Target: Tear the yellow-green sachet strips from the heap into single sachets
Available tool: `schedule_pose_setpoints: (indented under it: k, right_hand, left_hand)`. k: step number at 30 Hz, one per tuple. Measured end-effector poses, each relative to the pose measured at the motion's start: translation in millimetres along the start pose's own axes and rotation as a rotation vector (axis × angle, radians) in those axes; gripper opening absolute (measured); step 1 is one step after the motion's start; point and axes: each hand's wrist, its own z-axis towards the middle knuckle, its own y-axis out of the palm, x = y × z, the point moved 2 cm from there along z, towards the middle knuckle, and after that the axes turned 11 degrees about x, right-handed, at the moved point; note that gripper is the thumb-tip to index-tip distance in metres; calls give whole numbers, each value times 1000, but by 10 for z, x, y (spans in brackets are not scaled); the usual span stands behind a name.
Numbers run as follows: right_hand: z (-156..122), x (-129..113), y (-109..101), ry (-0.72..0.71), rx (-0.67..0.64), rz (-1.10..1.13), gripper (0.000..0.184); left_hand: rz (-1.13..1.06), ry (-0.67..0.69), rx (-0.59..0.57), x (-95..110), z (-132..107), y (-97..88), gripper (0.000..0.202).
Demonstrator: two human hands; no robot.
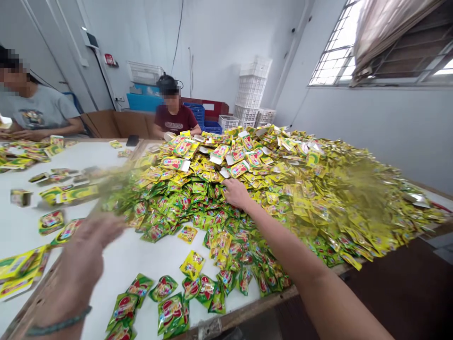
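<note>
My right hand (235, 192) reaches forward into the big heap, its fingers curled in at the spot where green sachets (184, 198) meet small yellow cartons. Just above its fingertips juts the white flap of an open yellow carton (238, 168); what the fingers pinch, if anything, is hidden. At the lower left, my left hand (83, 257), with a dark band at its wrist, is smeared by motion above the white table (138, 255). Loose green sachets (173, 314) and a yellow sachet (192, 264) lie near the front edge between my arms.
Yellow sachets (318, 212) fill the right side of the heap. More cartons (21, 269) lie at the left. One person (175, 118) sits across the table, another (42, 108) at far left. White crates (251, 89) stand stacked behind. A wooden rim (247, 311) edges the table.
</note>
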Motion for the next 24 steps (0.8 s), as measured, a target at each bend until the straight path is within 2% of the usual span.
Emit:
schedule_pose_setpoints:
  k: [2,4,6,7,10,13,15,19,22,24]
  right_hand:
    - [41,83,64,-111,-105,-113,51]
    - [21,134,127,-129,-105,-184,48]
    - [-37,138,177,-142,-89,-242,39]
    - [-78,121,196,-153,-80,-254,36]
    - [-250,3,239,-206,-56,-250,29]
    - [-508,-176,298,-258,-63,-204,26]
    - [-706,-295,345,-282,-94,-154,27]
    - [-1027,-427,406,-308,-110,-3,34]
    - [-1134,-412,424,-274,-79,166,30]
    - [-1157,-388,423,-197,-27,290,28]
  left_hand:
    - [-30,-156,-137,-326,-339,262,50]
    - [23,-261,-227,-626,-613,444,53]
    - [163,-280,-370,-832,-819,549,54]
    - [257,-241,-449,-890,-904,578,53]
    - [562,47,-616,-901,-1122,624,46]
    - [786,355,-663,-804,-1297,711,44]
    - [908,471,-682,-767,-1369,805,45]
    - [1031,527,-706,-771,-1391,953,32]
    - [1028,460,-670,-774,-1325,949,24]
    - [1006,390,-609,-768,-1261,898,24]
